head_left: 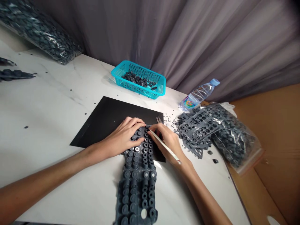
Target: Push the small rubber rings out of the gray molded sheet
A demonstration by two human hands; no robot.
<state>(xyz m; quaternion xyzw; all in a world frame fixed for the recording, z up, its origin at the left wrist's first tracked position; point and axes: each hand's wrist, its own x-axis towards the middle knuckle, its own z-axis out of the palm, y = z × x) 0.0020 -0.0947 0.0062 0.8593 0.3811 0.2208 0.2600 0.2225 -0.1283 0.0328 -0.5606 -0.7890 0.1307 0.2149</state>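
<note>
The rubber sheet (140, 170) is dark grey and long, with rows of round bumps all over it. Many bumps have a little hole in the top, and a few look white in the middle. Near its close end, on the right side, there is one big hole where white shows through. The sheet runs from the two hands down to 6 o'clock, and its far end lies over a black board (99, 120) on the white surface (56, 106).

The left hand (127, 134) is half open. Its fingers are bent, its thumb sits apart from them, and both touch the far end of the sheet. The right hand (166, 137) is curled closed around a thin white stick (167, 149), right beside the same end.

From the hands, a blue basket (161, 91) with dark bits in it is at 12 o'clock, a bottle (199, 93) is at 2, and a pile of grey sheets with holes (197, 128) is at 3
</note>
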